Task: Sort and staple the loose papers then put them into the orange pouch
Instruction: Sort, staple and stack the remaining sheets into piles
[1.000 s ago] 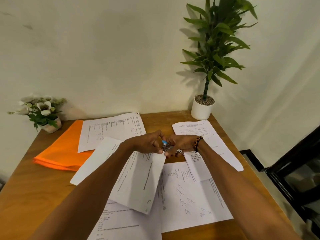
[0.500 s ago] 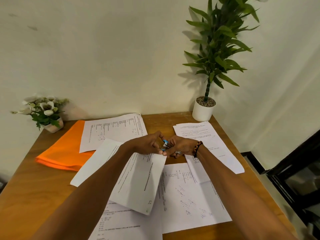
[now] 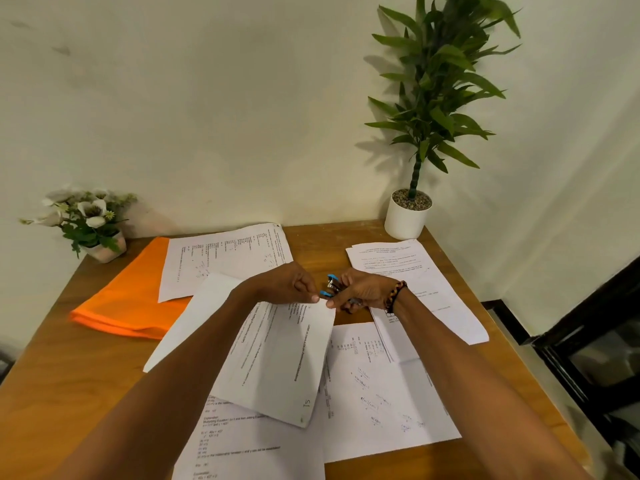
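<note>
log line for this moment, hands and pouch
left hand pinches paper set corner | right hand holds stapler at corner | orange pouch flat on table, sheet overlapping

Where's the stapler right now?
In the head view the stapler is mid-table in the right hand, at the top corner of the paper set pinched by the left hand.

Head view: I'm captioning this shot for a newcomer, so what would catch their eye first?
Likely the two hands meeting mid-table: the left hand pinches the corner of a paper set while the right hand holds a blue stapler at it. Next, the orange pouch at the table's left, and the tall potted plant in the far right corner.
</note>
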